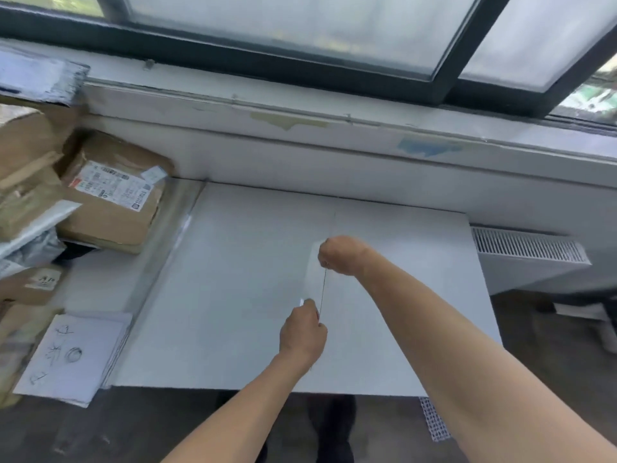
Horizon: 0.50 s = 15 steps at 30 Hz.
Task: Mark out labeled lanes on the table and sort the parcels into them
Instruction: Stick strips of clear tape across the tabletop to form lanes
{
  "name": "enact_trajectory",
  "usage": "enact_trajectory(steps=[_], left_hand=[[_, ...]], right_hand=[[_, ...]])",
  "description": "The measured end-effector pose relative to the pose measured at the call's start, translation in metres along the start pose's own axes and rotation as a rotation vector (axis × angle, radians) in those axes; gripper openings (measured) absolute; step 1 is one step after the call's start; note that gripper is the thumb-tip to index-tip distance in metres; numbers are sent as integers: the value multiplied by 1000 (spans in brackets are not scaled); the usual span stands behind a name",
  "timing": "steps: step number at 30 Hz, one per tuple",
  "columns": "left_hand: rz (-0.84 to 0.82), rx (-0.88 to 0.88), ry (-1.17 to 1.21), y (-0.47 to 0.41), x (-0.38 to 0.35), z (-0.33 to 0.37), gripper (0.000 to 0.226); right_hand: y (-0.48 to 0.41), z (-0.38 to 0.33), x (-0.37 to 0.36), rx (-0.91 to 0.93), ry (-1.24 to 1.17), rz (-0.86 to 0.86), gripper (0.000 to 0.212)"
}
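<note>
Both forearms reach in from the near edge over the white table (233,262). We find the left hand (302,332) pinched shut on the near end of a thin line (323,289), string or narrow tape, we cannot tell which. The right hand (340,255) is fisted on its far end, so the line runs taut between the 2 hands along the table's middle. A faint mark continues toward the far edge.

The parcels (110,195) sit stacked at the left, off the marking area, unsorted. Lettered sheets (71,355) lie at the near left corner.

Our judgement: 1 lane divider is being laid. Risk: uneven tension or a slipped pinch would skew the line, giving crooked lanes.
</note>
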<state>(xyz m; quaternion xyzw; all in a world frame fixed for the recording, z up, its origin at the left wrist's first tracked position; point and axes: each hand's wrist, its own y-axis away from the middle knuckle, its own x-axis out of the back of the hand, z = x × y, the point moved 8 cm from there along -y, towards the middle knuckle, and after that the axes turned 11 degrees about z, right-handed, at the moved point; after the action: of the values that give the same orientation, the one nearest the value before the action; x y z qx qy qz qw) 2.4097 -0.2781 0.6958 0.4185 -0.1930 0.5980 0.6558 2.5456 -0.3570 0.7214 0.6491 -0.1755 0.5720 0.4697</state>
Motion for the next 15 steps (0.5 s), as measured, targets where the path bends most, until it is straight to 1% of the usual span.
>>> enact_trajectory(steps=[4, 7, 9, 12, 15], left_hand=[[16, 22, -17, 9, -38, 42, 11], [39, 36, -29, 14, -68, 74, 11], [62, 52, -26, 16, -88, 96, 11], [95, 79, -16, 18, -116, 129, 13], [106, 101, 3, 22, -140, 159, 16]], right_hand=[[29, 41, -26, -24, -65, 34, 26], [50, 73, -40, -20, -66, 57, 14], [62, 96, -48, -50, -77, 97, 16], [76, 134, -60, -147, -149, 185, 22], [89, 172, -70, -328, -258, 335, 24]])
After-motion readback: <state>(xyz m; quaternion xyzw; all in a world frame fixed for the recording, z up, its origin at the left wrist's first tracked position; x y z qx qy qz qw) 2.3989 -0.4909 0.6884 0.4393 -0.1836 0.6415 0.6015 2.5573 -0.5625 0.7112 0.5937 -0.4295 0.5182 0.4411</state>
